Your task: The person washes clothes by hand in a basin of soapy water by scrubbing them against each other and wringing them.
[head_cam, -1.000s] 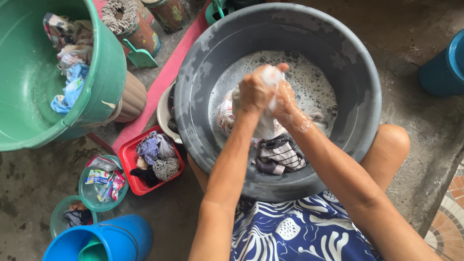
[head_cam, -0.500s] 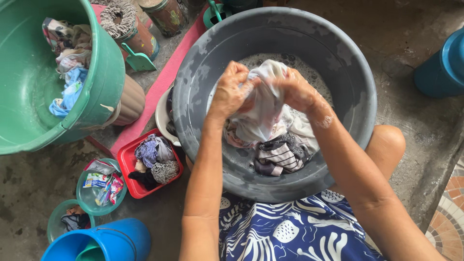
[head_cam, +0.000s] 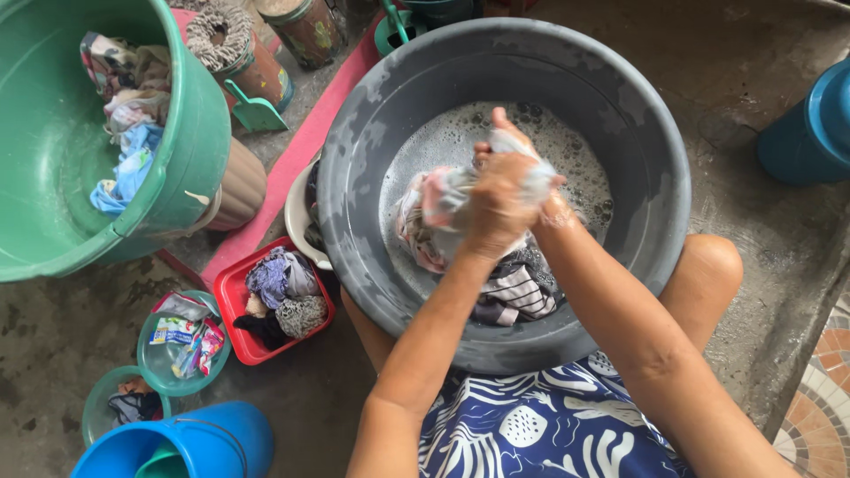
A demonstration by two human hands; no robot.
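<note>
Wet cloth [head_cam: 443, 196] is bunched up in both my hands, over the soapy water in one big grey tub [head_cam: 655, 133]. My left hand [head_cam: 498, 208] is closed tight around the cloth, on top. My right hand [head_cam: 531, 164] is squeezed on it too, just behind, with wet suds on my wrist. One striped cloth [head_cam: 518, 296] lies in the tub, near me, under my arms. On the left stands one big green tub [head_cam: 190, 124] with a few clothes inside. Near it sits one red tray [head_cam: 232, 296] full of small clothes. Two small green bowls [head_cam: 159, 354] sit by the tray, and one blue bucket [head_cam: 230, 438] lies at the near left. One more blue bucket [head_cam: 810, 124] stands at the far right.
</note>
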